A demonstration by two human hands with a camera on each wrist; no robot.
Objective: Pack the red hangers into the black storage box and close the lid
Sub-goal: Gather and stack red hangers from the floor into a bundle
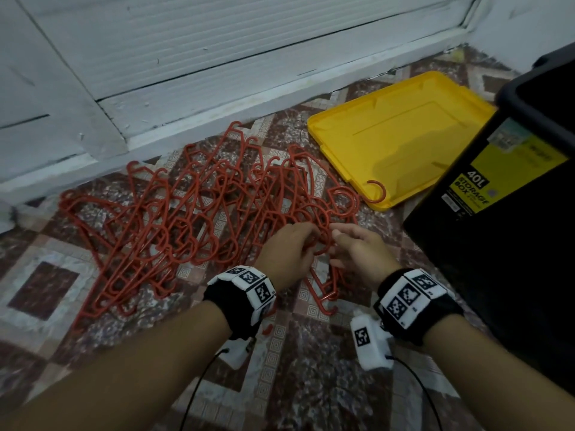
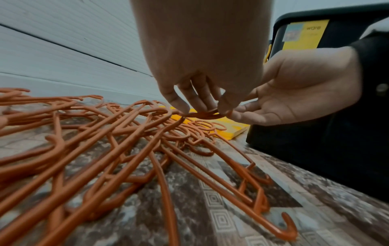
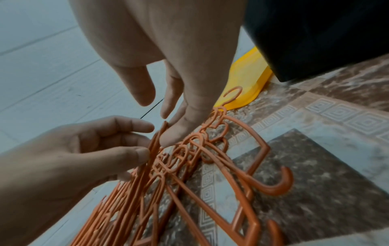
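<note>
Several red hangers [image 1: 186, 219] lie in a tangled pile on the patterned floor. The open black storage box [image 1: 513, 244] stands at the right, with its yellow lid [image 1: 398, 138] lying flat on the floor behind the pile. Both hands meet at the pile's right end. My left hand [image 1: 306, 241] pinches a bunch of hanger hooks [image 2: 207, 115] between thumb and fingers. My right hand [image 1: 334, 247] is beside it, palm turned toward the left hand. Its fingers [image 3: 170, 136] are nearly straight and touch the same hooks, and its thumb is held apart.
A white panelled wall [image 1: 217, 57] runs along the back of the floor, just behind the hangers. One hanger's hook [image 1: 378, 191] rests on the lid's near corner. The box stands close to my right forearm. Bare floor [image 1: 46, 281] shows at the left.
</note>
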